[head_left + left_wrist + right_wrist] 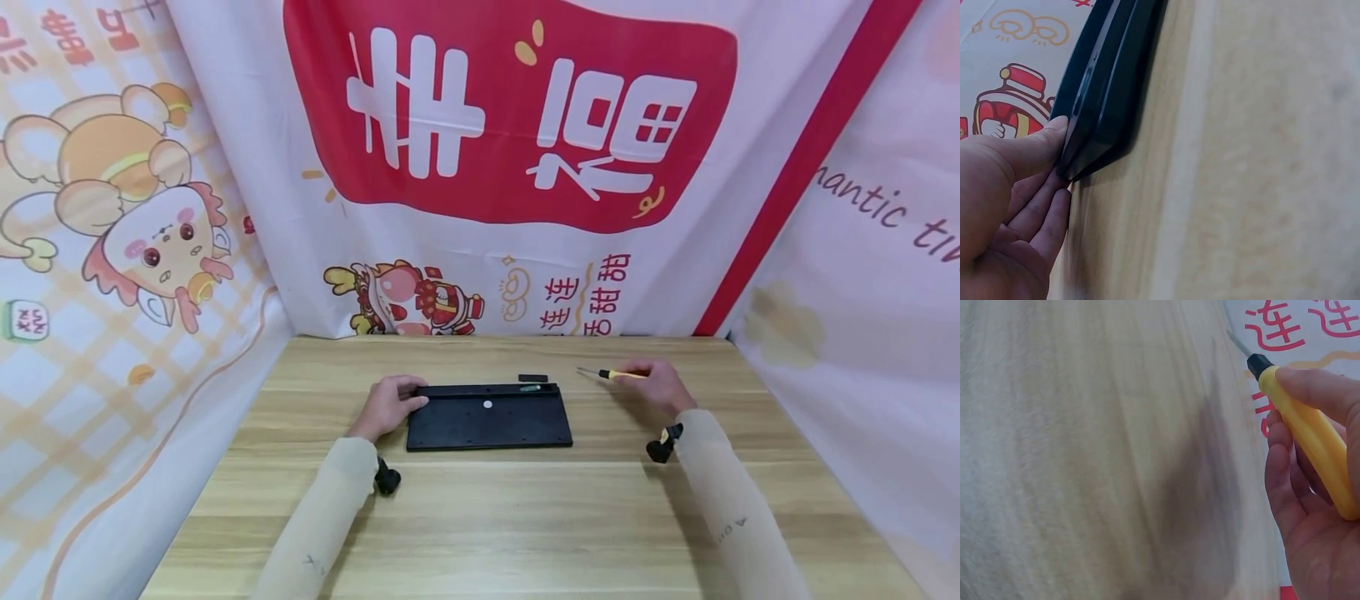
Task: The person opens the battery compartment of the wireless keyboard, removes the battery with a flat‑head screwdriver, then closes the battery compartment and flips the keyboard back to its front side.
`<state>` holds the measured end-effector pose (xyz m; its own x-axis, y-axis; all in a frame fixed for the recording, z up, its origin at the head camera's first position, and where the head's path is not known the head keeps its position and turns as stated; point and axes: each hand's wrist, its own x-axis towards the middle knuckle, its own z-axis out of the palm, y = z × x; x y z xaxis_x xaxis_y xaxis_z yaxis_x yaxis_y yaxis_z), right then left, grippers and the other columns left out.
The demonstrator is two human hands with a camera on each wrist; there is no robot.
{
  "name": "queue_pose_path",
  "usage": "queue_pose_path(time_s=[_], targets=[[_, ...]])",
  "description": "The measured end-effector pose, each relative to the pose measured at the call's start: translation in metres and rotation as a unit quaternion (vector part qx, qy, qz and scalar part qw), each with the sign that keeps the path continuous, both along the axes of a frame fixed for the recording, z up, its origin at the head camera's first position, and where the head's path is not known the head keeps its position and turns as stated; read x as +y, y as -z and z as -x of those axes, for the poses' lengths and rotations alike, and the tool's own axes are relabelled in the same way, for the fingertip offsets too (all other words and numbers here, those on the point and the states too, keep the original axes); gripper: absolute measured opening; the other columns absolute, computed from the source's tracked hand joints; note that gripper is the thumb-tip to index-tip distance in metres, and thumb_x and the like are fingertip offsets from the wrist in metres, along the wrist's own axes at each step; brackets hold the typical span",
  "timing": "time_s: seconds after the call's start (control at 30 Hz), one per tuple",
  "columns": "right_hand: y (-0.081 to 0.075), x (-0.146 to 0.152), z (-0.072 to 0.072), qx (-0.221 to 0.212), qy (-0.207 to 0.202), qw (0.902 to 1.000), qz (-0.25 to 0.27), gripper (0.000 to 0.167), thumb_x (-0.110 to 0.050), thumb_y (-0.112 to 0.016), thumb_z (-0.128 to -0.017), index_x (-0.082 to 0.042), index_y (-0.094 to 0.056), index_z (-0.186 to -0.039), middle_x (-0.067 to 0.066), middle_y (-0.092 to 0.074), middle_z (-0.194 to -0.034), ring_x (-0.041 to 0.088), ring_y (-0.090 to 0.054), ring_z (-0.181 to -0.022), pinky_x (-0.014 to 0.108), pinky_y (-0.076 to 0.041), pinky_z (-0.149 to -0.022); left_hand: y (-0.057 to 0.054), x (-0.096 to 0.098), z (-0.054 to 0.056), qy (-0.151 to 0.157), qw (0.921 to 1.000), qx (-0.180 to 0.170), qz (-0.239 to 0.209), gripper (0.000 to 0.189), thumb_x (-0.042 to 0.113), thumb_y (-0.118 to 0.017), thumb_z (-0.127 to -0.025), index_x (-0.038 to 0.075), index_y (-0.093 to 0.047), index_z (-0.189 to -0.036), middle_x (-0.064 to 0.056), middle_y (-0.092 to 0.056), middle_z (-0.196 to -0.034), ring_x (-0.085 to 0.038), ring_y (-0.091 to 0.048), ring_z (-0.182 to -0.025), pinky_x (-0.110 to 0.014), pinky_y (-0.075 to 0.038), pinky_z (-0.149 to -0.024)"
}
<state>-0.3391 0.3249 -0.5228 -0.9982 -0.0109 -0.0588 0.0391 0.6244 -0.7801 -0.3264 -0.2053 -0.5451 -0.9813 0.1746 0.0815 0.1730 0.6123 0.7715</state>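
A black keyboard [491,423] lies face down on the table, its underside up with a round white sticker [487,404] on it. Near its far right corner an uncovered slot shows a small greenish battery [531,388]. Just beyond that edge lies a small black battery cover [533,378]. My left hand [390,406] pinches the keyboard's far left corner, thumb on top and fingers at the edge, as the left wrist view shows. To the right of the keyboard, my right hand [654,385] grips a yellow-handled screwdriver [1313,437], its metal tip pointing left, above the table.
The wooden table [480,525] ends at a printed cloth [510,275] at the back, with more cloth hanging at the left and right sides. Each wrist carries a small black camera, the left one [387,477] close in front of the keyboard's left side.
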Motion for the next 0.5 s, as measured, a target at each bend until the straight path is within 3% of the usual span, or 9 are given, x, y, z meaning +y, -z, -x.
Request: queue_pose_path(time_s=[0.2, 0.33, 0.5], targets=[[0.013, 0.000, -0.001, -0.004, 0.021, 0.9991, 0.038, 0.035, -0.034, -0.085, -0.091, -0.009, -0.080, -0.115, 0.011, -0.076, -0.117, 0.023, -0.059, -0.106, 0.030, -0.049, -0.089, 0.001, 0.001, 0.000, -0.005, 1.0000, -0.006, -0.001, 0.029, 0.015, -0.077, -0.098, 0.012, -0.076, -0.126, -0.014, -0.073, -0.135, -0.034, -0.069, -0.129, -0.050, -0.057, -0.109], [0.019, -0.001, -0.002, 0.018, 0.020, 0.9996, -0.012, 0.035, -0.035, -0.085, -0.091, -0.009, -0.081, -0.113, 0.011, -0.079, -0.112, 0.022, -0.063, -0.100, 0.028, -0.049, -0.088, 0.002, 0.001, 0.000, -0.008, 0.9999, -0.013, -0.004, 0.030, 0.015, -0.077, -0.098, 0.012, -0.076, -0.127, -0.013, -0.073, -0.136, -0.033, -0.068, -0.129, -0.050, -0.057, -0.109], [0.021, -0.004, -0.003, 0.038, 0.008, 0.9963, -0.077, 0.032, -0.034, -0.082, -0.094, -0.008, -0.082, -0.113, 0.013, -0.079, -0.113, 0.026, -0.066, -0.102, 0.034, -0.049, -0.090, 0.002, 0.000, 0.001, -0.004, 0.9999, -0.011, -0.010, 0.030, 0.015, -0.078, -0.098, 0.012, -0.076, -0.128, -0.013, -0.073, -0.135, -0.033, -0.069, -0.129, -0.050, -0.057, -0.109]])
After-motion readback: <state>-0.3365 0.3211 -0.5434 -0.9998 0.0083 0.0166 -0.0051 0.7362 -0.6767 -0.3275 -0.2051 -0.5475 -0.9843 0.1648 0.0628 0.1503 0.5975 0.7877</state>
